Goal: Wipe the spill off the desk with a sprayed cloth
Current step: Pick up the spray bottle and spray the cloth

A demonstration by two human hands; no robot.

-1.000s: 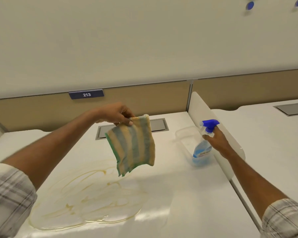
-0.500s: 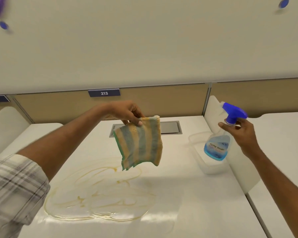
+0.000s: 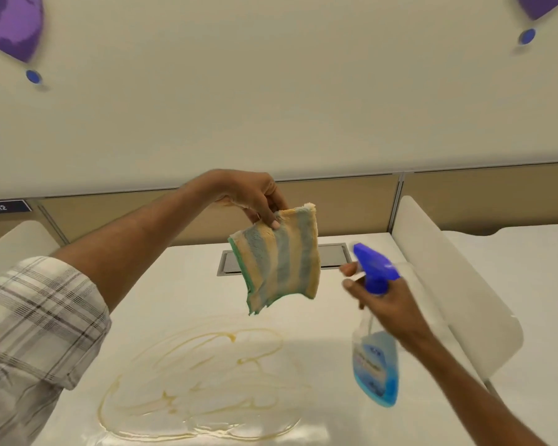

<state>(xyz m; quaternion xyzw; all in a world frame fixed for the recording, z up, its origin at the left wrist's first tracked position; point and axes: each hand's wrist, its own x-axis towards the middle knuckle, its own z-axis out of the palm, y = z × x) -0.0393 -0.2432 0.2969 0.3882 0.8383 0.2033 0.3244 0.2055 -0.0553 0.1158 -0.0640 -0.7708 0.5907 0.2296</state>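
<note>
My left hand (image 3: 253, 196) pinches the top edge of a yellow-and-blue striped cloth (image 3: 279, 260), which hangs in the air above the white desk (image 3: 181, 284). My right hand (image 3: 387, 304) grips the neck of a clear spray bottle (image 3: 376, 362) with blue liquid. Its blue trigger head (image 3: 372, 265) points left at the cloth from just to the right of it. A wide yellowish spill (image 3: 203, 381) with wet streaks spreads over the desk below the cloth.
A grey cable hatch (image 3: 232, 262) is set into the desk behind the cloth. A white divider panel (image 3: 458, 284) stands on the right, with another desk beyond it. A beige partition (image 3: 351, 201) runs along the back edge.
My right hand has lifted the spray bottle off the clear tray by the divider and brought it left, close to the cloth. My left hand has raised the cloth slightly.
</note>
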